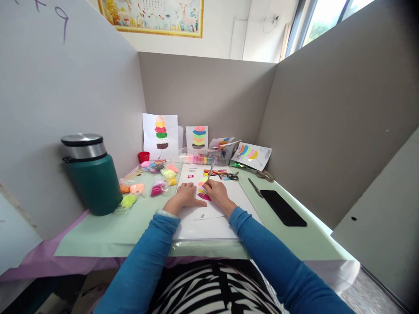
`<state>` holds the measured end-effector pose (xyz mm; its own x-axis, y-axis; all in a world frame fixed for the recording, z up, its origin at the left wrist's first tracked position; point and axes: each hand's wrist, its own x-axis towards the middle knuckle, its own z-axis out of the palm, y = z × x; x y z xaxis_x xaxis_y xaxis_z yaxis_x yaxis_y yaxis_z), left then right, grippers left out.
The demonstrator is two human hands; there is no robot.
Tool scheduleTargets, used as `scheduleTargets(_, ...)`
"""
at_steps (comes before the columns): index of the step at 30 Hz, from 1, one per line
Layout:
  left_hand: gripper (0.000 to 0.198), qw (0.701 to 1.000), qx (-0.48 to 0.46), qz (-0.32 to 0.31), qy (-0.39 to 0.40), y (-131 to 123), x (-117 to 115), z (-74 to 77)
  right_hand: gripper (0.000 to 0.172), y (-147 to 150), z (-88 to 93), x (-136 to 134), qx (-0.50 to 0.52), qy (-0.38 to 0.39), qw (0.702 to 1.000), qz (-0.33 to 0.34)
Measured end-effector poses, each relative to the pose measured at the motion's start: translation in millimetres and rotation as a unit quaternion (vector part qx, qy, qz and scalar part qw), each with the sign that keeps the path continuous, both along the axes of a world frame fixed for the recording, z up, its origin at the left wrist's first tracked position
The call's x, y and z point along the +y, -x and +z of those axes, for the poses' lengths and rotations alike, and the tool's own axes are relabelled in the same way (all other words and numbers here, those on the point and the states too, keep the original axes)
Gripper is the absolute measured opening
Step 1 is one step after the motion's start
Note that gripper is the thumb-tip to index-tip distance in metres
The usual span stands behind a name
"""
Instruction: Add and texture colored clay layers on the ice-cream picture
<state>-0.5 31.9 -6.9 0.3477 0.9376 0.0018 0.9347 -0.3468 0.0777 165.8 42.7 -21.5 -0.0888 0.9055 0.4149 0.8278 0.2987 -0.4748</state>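
Observation:
My right hand (pixel 218 195) is closed around a metal fork (pixel 212 169). The fork's handle points up and away, and its tines rest on a magenta patch of clay (pixel 207 198). Above that patch, more coloured layers on the white sheet (pixel 216 211) are partly covered by my hands. My left hand (pixel 186 195) lies flat on the left of the sheet, thumb stretched toward the magenta patch, holding nothing. A small grey drawing (pixel 202 216) is near the sheet's lower edge.
Bags of coloured clay (pixel 157 188) and a green thermos (pixel 94 179) stand left. Finished pictures (pixel 160 135) lean at the back near a red cup (pixel 143 157). Scissors (pixel 233 176), coloured pencils (pixel 216 173), a dark pen or knife (pixel 255 187) and a black phone (pixel 283 208) lie right.

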Motion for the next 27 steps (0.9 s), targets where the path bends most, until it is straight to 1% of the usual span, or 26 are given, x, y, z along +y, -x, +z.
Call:
scheduleTargets(3, 0.090, 1.000, -0.002, -0.004, 0.000, 0.0, -0.6, 1.1, 0.022, -5.4, 3.6, 0.8, -0.022, 0.004, 0.999, -0.042)
scheduleTargets(5, 0.090, 1.000, -0.001, -0.008, -0.002, 0.0, -0.7, 1.4, 0.023, -5.9, 5.0, 0.5, -0.018, 0.004, 0.999, -0.051)
scheduleTargets(9, 0.090, 1.000, 0.000, -0.005, -0.004, -0.4, -0.7, 0.8, 0.023, 3.4, 4.1, -1.6, 0.013, 0.004, 1.000, -0.010)
scheduleTargets(11, 0.088, 1.000, -0.002, -0.003, -0.004, -0.6, -0.9, 0.6, 0.023, 7.7, 3.7, -2.1, 0.010, 0.009, 1.000, 0.006)
scheduleTargets(13, 0.088, 1.000, -0.002, 0.000, -0.002, -0.7, -1.2, 0.9, 0.025, 8.6, 4.5, -1.7, -0.009, 0.015, 1.000, -0.001)
scheduleTargets(16, 0.088, 1.000, -0.001, -0.002, -0.003, -0.6, -1.5, 1.4, 0.026, 5.3, 7.2, -0.6, -0.037, 0.025, 0.998, -0.043)
scheduleTargets(18, 0.086, 1.000, -0.001, -0.006, -0.006, -0.5, -1.2, 1.1, 0.027, 4.0, 8.0, -0.6, -0.043, 0.027, 0.997, -0.058)
scheduleTargets(24, 0.086, 1.000, -0.006, 0.000, -0.007, -1.0, -0.7, -0.4, 0.026, 9.7, 3.8, -1.3, -0.021, 0.016, 1.000, -0.002)
scheduleTargets(27, 0.086, 1.000, -0.006, 0.003, -0.002, -1.2, -1.5, 0.3, 0.027, 8.8, 4.7, -0.5, -0.033, 0.026, 0.999, -0.024)
